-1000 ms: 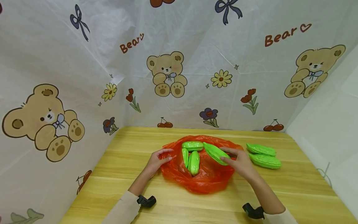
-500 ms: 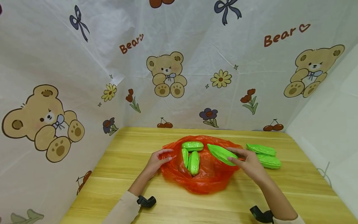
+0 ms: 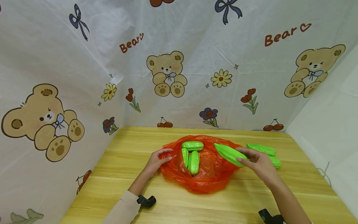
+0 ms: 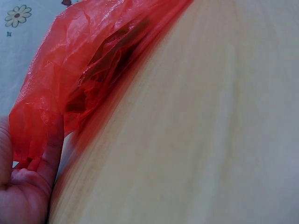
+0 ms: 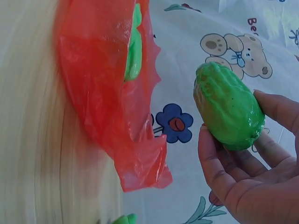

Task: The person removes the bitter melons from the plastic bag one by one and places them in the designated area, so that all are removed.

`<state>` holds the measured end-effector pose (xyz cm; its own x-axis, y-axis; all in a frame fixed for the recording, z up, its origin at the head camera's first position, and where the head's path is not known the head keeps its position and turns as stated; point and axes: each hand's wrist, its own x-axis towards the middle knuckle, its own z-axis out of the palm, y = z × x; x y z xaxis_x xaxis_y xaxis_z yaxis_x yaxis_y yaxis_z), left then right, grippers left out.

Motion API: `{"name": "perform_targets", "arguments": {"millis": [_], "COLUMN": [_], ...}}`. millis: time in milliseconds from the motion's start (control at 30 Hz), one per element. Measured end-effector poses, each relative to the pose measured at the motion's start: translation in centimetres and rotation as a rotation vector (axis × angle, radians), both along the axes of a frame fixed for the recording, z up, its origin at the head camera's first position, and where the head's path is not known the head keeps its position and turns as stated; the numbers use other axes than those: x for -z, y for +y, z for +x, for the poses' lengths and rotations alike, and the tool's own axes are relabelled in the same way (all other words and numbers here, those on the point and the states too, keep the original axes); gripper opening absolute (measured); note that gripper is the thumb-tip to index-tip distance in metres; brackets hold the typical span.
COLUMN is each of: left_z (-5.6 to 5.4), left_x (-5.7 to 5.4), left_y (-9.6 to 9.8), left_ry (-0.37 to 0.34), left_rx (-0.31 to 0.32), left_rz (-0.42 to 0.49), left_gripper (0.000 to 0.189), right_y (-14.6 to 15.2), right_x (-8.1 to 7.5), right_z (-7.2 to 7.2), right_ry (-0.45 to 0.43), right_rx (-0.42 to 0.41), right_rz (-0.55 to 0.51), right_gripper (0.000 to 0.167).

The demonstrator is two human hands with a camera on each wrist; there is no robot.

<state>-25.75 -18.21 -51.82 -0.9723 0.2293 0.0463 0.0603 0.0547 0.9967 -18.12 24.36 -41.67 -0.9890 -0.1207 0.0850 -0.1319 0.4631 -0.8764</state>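
A red plastic bag point(image 3: 205, 185) lies on the table with its mouth spread wide. Inside its left part are three green bitter melons point(image 3: 194, 163), partly overlapped by the film. At the left rim my left hand point(image 3: 156, 161) holds the bag's edge; the left wrist view has the red film point(image 4: 70, 60) between thumb and fingers. My right hand point(image 3: 263, 165) grips another bitter melon point(image 3: 227, 154) by its right end, over the right side of the bag. In the right wrist view thumb and fingertips pinch this bitter melon point(image 5: 229, 105), clear of the film.
Two more bitter melons point(image 3: 261, 148) lie on the wooden table point(image 3: 134, 137) right of the bag, partly behind my right hand. A white cloth point(image 3: 193, 37) printed with bears hangs behind. A thin cable point(image 3: 325, 172) is at the right edge.
My right hand has moved to the right with the bitter melon, from above the bag's middle toward its right rim. My left hand and the bag have stayed put.
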Motion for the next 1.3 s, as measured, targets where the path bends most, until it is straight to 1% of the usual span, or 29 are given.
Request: {"name": "perform_targets", "arguments": {"millis": [100, 233, 333, 467, 567, 867, 1067, 1300], "left_z": [0.0, -0.2, -0.8, -1.4, -1.6, -1.5, -1.4, -1.4], "left_x": [0.0, 0.2, 1.0, 2.3, 2.7, 2.8, 2.8, 2.8], "left_y": [0.0, 0.0, -0.1, -0.3, -0.3, -0.5, -0.4, -0.3], "left_ry": [0.013, 0.005, -0.009, -0.006, 0.000, 0.016, 0.023, 0.025], "left_rx": [-0.005, -0.006, -0.011, -0.027, -0.029, -0.022, -0.017, -0.028], "left_rz": [0.001, 0.000, -0.005, -0.004, 0.003, 0.003, 0.001, -0.003], "left_gripper": [0.038, 0.038, 0.037, 0.037, 0.038, 0.040, 0.041, 0.039], "right_y": [0.7, 1.6, 2.3, 3.3, 4.0, 6.0, 7.4, 8.9], "right_x": [-0.1, -0.1, 0.0, 0.1, 0.2, 0.6, 1.1, 2.1], "right_z": [0.2, 0.5, 0.8, 1.0, 1.2, 1.6, 1.7, 1.6], "right_ry": [0.008, 0.024, 0.034, 0.031, 0.013, 0.012, -0.017, -0.032], "right_rx": [0.002, 0.014, 0.024, 0.040, 0.060, 0.060, 0.070, 0.100], "right_rz": [-0.013, -0.026, -0.040, -0.051, -0.044, -0.007, 0.003, 0.125], "right_gripper": [0.052, 0.052, 0.051, 0.049, 0.050, 0.052, 0.054, 0.056]}}
